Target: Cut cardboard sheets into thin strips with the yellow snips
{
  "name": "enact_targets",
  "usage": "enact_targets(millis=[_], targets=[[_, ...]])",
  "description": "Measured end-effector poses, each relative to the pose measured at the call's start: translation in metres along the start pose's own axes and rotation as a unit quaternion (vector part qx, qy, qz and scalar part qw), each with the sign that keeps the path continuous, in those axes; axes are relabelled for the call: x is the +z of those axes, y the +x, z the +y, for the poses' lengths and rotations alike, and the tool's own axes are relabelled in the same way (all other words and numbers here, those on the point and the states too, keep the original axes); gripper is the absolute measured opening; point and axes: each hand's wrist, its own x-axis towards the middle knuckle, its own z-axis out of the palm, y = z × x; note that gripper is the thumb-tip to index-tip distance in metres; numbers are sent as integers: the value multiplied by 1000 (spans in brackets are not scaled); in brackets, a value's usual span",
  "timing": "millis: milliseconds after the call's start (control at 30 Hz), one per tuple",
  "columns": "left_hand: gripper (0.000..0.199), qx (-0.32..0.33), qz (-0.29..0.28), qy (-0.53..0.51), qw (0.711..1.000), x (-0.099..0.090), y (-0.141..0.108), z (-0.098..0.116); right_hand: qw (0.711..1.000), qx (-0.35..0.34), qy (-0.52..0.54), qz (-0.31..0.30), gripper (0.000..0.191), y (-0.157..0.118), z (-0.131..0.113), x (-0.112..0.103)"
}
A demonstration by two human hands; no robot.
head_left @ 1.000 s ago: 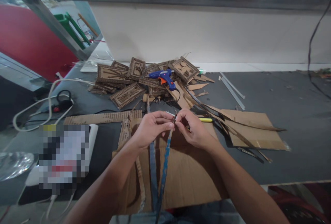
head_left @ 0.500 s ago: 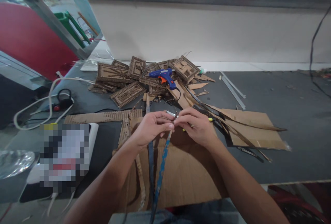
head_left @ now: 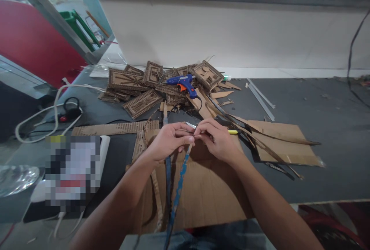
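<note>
The two hands have been brought closer together over the last second. The left hand (head_left: 169, 142) and the right hand (head_left: 218, 142) are now met fingertip to fingertip above the flat brown cardboard sheet (head_left: 208, 192) at the near edge of the dark grey worktop (head_left: 332, 126). The small dark piece that stood upright between the fingertips a second ago is no longer seen standing; it has been pressed down or covered by the fingers. The work appears to have passed from lining up to pinching or pressing at the top of the strip.

The long thin blue-printed cardboard strip (head_left: 177, 192) is pinched at its upper end by the left hand's thumb and forefinger, and it hangs down over the near edge toward the lap. A second, darker strip (head_left: 167, 180) hangs just beside it. The right hand is closed on the same joint, with a slim silvery tip (head_left: 190, 125) showing just above the fingertips; what tool this is cannot be told.

The joint itself is hidden by the fingers. The strips' lower ends are cut off by the frame. A pixelated object (head_left: 72, 171) sits at the near left. The blue and orange glue gun (head_left: 183, 83) lies on the pile of slatted cardboard frames (head_left: 138, 88) toward the far edge, and part of a yellow pen-like item (head_left: 232, 131) is hidden behind the right hand.
</note>
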Motion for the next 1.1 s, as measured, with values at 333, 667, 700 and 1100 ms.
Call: enact_targets(millis=[333, 667, 700, 1100], targets=[[38, 2, -5, 4, 1000, 0, 1, -2, 1000, 12, 12, -22, 18, -2, -2, 3], [35, 32, 14, -37, 999, 5, 1, -3, 1000, -4, 7, -5, 20, -1, -2, 6], [36, 34, 22, -39, 998, 5, 2, -4, 1000, -5, 4, -4, 20, -2, -1, 7], [38, 54, 68, -65, 994, 7, 2, -3, 999, 1, 5, 46, 12, 0, -4, 7]])
